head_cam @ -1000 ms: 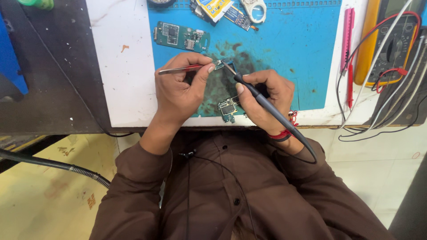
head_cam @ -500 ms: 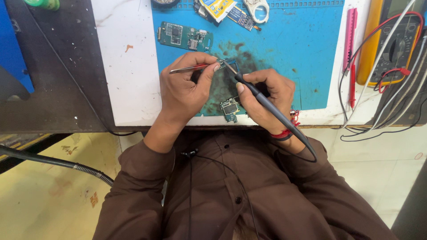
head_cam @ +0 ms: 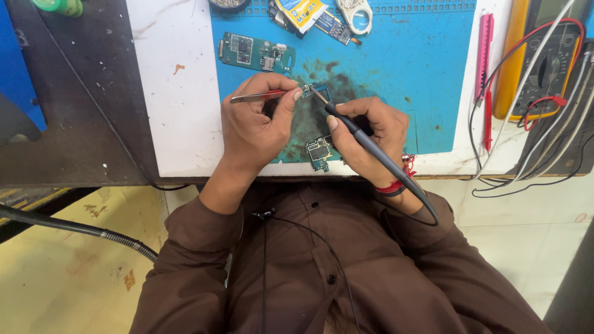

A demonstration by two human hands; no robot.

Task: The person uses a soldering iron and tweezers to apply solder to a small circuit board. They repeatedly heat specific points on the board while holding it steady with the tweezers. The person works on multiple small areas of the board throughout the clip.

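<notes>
My left hand grips metal tweezers with a red band; their tips reach a small green circuit board on the blue work mat. In my right hand is a black soldering iron, held like a pen, its tip touching that same small board. A second small green board lies on the mat between my hands, near the table's front edge. The iron's black cable runs back past my right wrist.
A larger green circuit board lies at the mat's upper left. Small parts and a white tool sit along the mat's top. Pink tools, a yellow multimeter and red, white and black leads lie at right. A grey hose crosses lower left.
The view has shifted slightly. Both hands stay over the small board, with the tweezers and iron tip still at it.
</notes>
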